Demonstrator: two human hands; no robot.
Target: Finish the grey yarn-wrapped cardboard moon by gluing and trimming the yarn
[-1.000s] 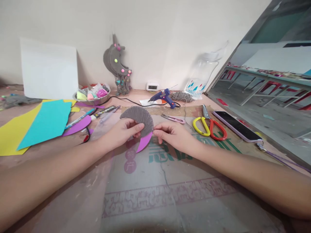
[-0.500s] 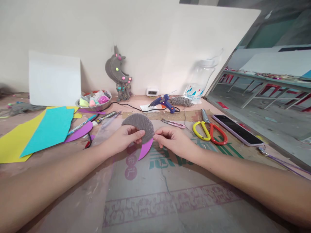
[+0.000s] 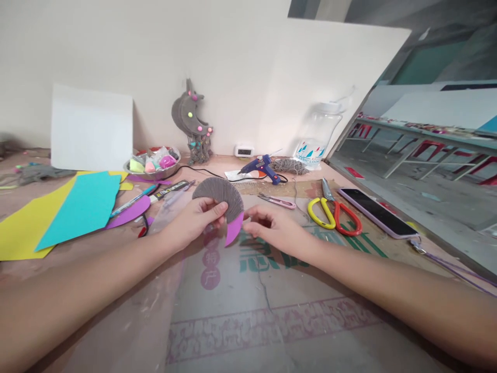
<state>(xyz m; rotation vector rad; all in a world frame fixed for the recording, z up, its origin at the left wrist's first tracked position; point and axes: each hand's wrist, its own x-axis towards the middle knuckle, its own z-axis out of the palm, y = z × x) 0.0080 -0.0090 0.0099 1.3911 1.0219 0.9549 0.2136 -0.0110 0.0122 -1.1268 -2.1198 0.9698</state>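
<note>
A purple crescent [image 3: 234, 229], most of it wound in grey yarn [image 3: 221, 191], is held up over the table's middle. My left hand [image 3: 196, 221] grips its inner edge with thumb and fingers closed. My right hand [image 3: 272, 230] sits just right of the bare purple tip, its fingers curled together in a pinch; what they hold is too small to make out.
Yellow-and-red scissors [image 3: 336, 213], small pink snips [image 3: 277, 200], a phone [image 3: 378, 212], a blue glue gun [image 3: 262, 167], a grey yarn ball [image 3: 290, 166], a bowl of coloured bits [image 3: 152, 161], teal [image 3: 83, 204] and yellow sheets [image 3: 19, 230], a finished moon ornament [image 3: 190, 116].
The crescent has turned a little in my left hand, so less purple shows at the tip. My right hand stays beside the tip. The view has tilted slightly upward.
</note>
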